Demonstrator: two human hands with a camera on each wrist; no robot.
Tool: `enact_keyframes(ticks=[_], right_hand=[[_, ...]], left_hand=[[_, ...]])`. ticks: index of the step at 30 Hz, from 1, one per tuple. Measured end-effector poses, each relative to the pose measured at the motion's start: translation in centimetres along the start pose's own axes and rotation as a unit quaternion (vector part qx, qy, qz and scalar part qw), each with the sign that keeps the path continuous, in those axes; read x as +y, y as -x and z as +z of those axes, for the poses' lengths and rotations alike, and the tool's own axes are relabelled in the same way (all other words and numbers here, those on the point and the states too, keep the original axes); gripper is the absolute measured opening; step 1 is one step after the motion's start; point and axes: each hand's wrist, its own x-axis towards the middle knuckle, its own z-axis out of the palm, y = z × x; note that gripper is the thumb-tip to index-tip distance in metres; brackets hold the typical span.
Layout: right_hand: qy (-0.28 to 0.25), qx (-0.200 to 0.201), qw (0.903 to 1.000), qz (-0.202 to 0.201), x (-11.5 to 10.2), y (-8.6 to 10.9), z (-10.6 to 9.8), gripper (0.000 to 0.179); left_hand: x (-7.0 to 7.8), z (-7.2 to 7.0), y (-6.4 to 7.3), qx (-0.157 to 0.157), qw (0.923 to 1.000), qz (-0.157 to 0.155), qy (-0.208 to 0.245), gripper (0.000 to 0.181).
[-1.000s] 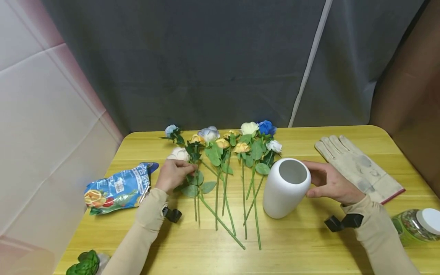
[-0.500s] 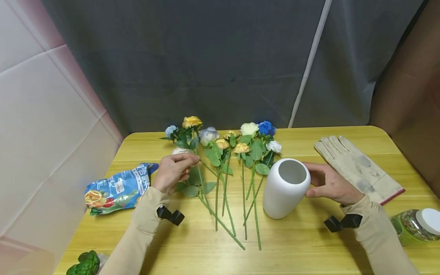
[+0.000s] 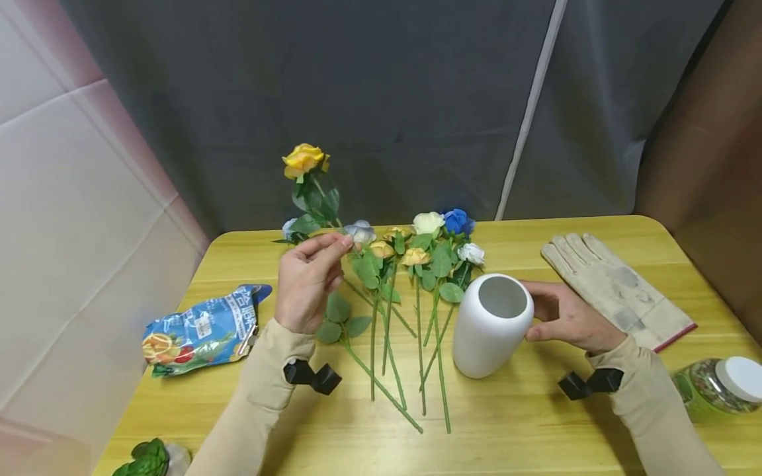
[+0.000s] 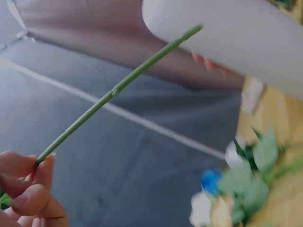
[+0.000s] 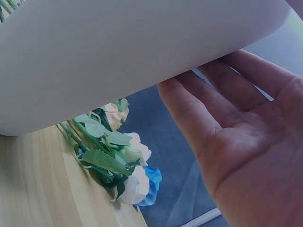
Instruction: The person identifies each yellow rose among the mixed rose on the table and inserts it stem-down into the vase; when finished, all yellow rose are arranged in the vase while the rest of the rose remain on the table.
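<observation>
My left hand (image 3: 309,281) pinches the stem of a yellow rose (image 3: 303,160) between thumb and fingertips. Its bloom rises above the table's back edge. In the left wrist view the bare green stem (image 4: 113,93) slants up from my fingers, its end in front of the white vase (image 4: 246,33). That vase (image 3: 491,337) stands upright on the table, mouth upward, with no stems seen in it. My right hand (image 3: 571,320) rests against the vase's right side; in the right wrist view its fingers (image 5: 187,106) are extended, tips touching the wall.
Several roses, including a blue rose (image 3: 457,221), lie left of the vase, blooms toward the back. A blue snack bag (image 3: 199,330) lies at left, a small green plant (image 3: 145,456) at front left. Work gloves (image 3: 619,287) and a white-lidded jar (image 3: 720,387) are at right.
My left hand has lifted the yellow rose off the other flowers, its bloom moving up and slightly left. The right hand and vase stay where they were.
</observation>
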Motion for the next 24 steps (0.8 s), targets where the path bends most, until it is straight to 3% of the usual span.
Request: enact_keyframes(ticks=[2, 5, 10, 15, 20, 24], right_hand=[[-0.001, -0.001, 1.0000, -0.001, 0.0, 0.0, 0.0, 0.057], [-0.001, -0.001, 1.0000, -0.005, -0.1, 0.0, 0.0, 0.057], [0.002, 0.005, 1.0000, -0.005, -0.1, 0.2, -0.1, 0.055], [0.005, 0.008, 1.0000, -0.001, 0.1, 0.2, -0.2, 0.054], [0.000, -0.001, 1.0000, -0.008, 0.4, 0.1, -0.3, 0.055], [0.001, 0.000, 1.0000, -0.004, 0.4, 0.1, -0.3, 0.055]], left_hand=[[0.6, 1.2, 0.3, 0.005, 0.9984, 0.034, 0.045, 0.010], [1.3, 3.0, 0.8, 0.000, 0.9899, 0.086, 0.113, 0.006], [2.1, 5.5, 1.4, -0.009, 0.9754, 0.150, 0.162, 0.005], [1.9, 7.7, 1.9, -0.016, 0.9696, 0.189, 0.154, 0.005], [1.2, 9.2, 2.3, -0.023, 0.9721, 0.200, 0.120, 0.011], [0.5, 9.9, 2.7, -0.037, 0.9751, 0.204, 0.078, 0.001]])
